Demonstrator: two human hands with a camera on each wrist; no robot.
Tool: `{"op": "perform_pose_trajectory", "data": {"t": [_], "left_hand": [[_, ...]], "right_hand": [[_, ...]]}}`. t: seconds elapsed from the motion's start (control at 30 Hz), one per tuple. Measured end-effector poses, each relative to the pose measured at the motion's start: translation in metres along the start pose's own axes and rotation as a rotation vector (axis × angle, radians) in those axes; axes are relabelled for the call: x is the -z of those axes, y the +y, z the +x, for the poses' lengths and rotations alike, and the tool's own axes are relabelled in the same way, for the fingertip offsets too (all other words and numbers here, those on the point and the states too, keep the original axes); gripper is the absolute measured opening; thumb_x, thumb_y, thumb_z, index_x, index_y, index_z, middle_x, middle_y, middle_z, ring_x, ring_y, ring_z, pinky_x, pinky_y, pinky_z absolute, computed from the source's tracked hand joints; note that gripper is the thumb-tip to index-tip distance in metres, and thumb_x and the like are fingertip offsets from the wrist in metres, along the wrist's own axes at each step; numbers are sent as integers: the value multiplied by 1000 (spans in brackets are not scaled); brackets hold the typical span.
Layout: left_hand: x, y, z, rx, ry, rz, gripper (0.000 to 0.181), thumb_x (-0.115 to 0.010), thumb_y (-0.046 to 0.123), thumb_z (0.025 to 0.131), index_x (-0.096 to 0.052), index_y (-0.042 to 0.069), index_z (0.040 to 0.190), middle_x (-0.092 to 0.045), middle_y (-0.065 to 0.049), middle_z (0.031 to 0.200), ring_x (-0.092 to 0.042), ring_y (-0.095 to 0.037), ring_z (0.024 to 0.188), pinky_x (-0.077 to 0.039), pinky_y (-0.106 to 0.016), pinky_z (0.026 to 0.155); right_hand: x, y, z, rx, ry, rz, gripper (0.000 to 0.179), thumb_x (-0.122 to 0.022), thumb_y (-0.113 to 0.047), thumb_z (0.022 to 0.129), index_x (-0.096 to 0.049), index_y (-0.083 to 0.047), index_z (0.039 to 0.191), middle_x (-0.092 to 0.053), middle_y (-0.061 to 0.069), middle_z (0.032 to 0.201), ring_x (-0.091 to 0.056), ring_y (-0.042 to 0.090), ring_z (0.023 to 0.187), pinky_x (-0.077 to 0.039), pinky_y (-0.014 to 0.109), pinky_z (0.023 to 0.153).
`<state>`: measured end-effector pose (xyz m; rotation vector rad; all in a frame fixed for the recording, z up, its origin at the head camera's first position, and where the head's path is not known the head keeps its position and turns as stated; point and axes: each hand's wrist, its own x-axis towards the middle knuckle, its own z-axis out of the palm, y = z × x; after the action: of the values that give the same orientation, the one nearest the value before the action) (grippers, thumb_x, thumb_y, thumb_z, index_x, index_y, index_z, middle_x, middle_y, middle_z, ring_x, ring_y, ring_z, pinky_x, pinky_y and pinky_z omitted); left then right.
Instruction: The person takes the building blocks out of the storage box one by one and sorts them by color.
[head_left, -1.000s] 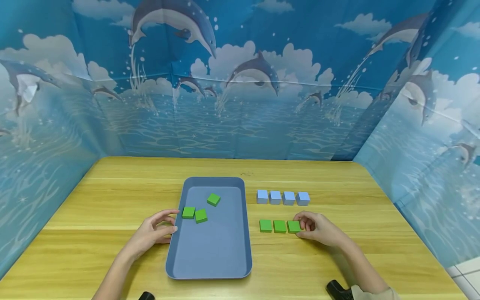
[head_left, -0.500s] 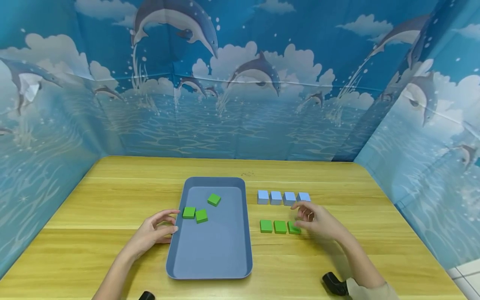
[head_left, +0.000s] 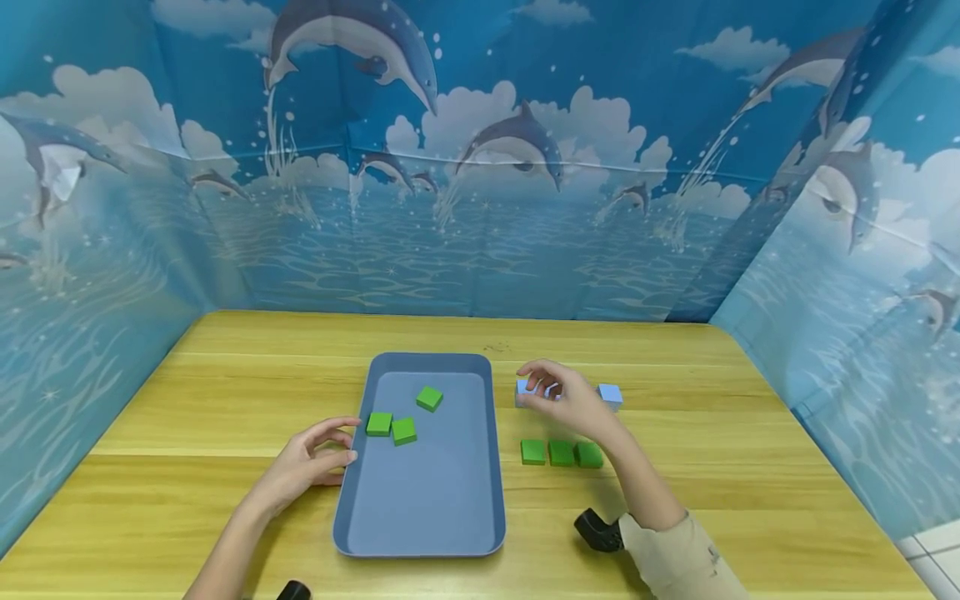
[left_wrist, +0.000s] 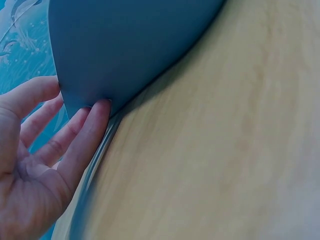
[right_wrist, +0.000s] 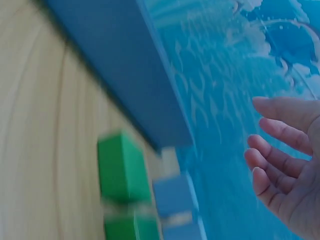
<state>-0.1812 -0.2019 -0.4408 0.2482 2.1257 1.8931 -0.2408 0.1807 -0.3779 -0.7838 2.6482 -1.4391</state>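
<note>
A grey-blue tray [head_left: 420,508] lies lengthwise on the table. On it rest three green blocks [head_left: 404,431], two side by side and one farther back. My left hand [head_left: 303,462] touches the tray's left side; in the left wrist view its fingertips meet the outer wall [left_wrist: 130,45]. Right of the tray, my right hand [head_left: 570,404] hovers over a row of light blue blocks [head_left: 610,397], hiding part of it. Its fingers [right_wrist: 270,150] are loosely bent and hold nothing. Nearer to me, three green blocks [head_left: 532,452] form another row.
The wooden table [head_left: 225,375] meets a curtain [head_left: 480,250] printed with dolphins and waves at its back and sides. A black device [head_left: 600,531] is worn at the right wrist, beside a beige sleeve [head_left: 667,554].
My right hand has left the rightmost green block, then moved back and left over the light blue row. The left hand stays against the tray.
</note>
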Motion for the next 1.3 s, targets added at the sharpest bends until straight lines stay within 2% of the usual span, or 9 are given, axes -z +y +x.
{"op": "perform_pose_trajectory", "data": {"t": [0.13,0.2,0.33,0.43,0.57,0.7,0.83,1.07,1.3], "left_hand": [[0,0,0,-4,-4,-7,55,-63,14,87,-39,0,134,-42,-22,112,-59,-17,86,-54,-38,76],[0,1,-1,-4,-5,-9,55,-63,14,87,-39,0,134,-42,-22,112,-59,-17,86,-54,-38,76],[-1,2,-1,-17,-14,-6,55,-62,13,87,-38,-1,135,-41,-24,112,-59,-18,87,-54,-38,76],[-1,2,-1,-13,-13,-5,55,-62,13,87,-38,0,135,-41,-23,113,-59,-18,88,-54,-38,76],[-1,2,-1,-10,-10,-3,55,-62,13,87,-38,0,134,-41,-23,112,-59,-18,88,-54,-38,76],[-1,2,-1,-10,-8,-3,55,-62,13,87,-38,-1,134,-41,-23,112,-59,-18,87,-54,-38,76],[-1,2,-1,-10,-9,-4,55,-62,13,87,-38,0,134,-41,-23,112,-59,-17,87,-54,-38,75],[0,2,-1,-16,-16,-8,55,-62,12,87,-37,-1,135,-41,-23,112,-59,-17,86,-54,-37,75],[0,2,-1,-11,-17,-8,55,-62,13,87,-37,-1,135,-41,-23,112,-58,-16,86,-54,-37,75]], "right_hand": [[-15,-14,17,-8,21,32,30,-66,-12,84,-58,-4,112,-56,8,89,-54,20,78,-48,31,67],[-21,-28,23,-12,27,52,29,-65,-10,84,-58,-1,111,-57,11,90,-54,23,78,-48,31,66],[-36,-34,36,-16,41,84,26,-65,-8,85,-59,0,109,-57,12,88,-54,24,77,-49,30,65],[-48,-27,47,-14,59,93,26,-65,-10,84,-60,-2,108,-57,10,87,-54,23,78,-48,29,65],[-60,-29,56,-22,77,110,27,-66,-10,83,-61,0,108,-59,14,87,-53,25,77,-46,28,64],[-70,-32,63,-22,99,104,24,-67,-11,83,-63,-2,105,-59,10,84,-54,20,74,-45,24,62],[-80,-33,67,-21,111,71,22,-67,-13,84,-63,-3,103,-59,7,82,-53,16,72,-46,24,61],[-99,-28,70,-22,106,-19,24,-65,-14,85,-62,0,104,-59,6,82,-55,18,70,-46,22,59],[-112,-23,71,-47,136,-41,27,-65,-13,84,-61,2,106,-57,8,83,-51,17,69,-43,23,58]]}}
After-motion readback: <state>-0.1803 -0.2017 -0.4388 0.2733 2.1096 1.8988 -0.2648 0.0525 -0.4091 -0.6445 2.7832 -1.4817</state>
